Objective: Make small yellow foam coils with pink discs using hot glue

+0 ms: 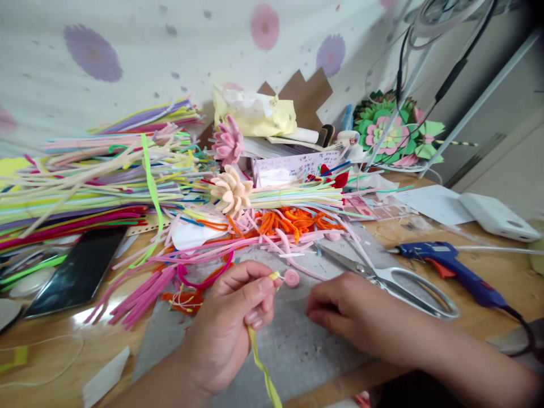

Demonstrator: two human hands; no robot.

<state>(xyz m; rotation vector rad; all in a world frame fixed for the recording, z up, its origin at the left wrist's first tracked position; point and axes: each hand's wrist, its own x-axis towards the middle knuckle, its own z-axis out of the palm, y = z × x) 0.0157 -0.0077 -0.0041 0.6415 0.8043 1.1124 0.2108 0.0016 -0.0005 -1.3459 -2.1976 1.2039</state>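
My left hand (242,306) is closed in a pinch over the grey mat (314,351). Between thumb and forefinger it grips a thin yellow strip (263,368), whose tail hangs twisted below the palm. A small yellow-and-white tip sticks out past the fingertips; what lies under it is too small to make out. Just beyond those fingertips sits a small pink coil (291,277) on the mat. My right hand (340,309) rests low over the mat, to the right, fingers curled under. Whatever they may hold is hidden. Behind it lie scissors (425,292) with silver handles.
Bundles of coloured pipe cleaners (85,187) fill the left and back. A phone (79,275) lies at left, and a blue glue gun (454,269) at right, its cord trailing. Fuzzy pink (228,140) and cream flowers (230,191) stand among orange pieces (293,221).
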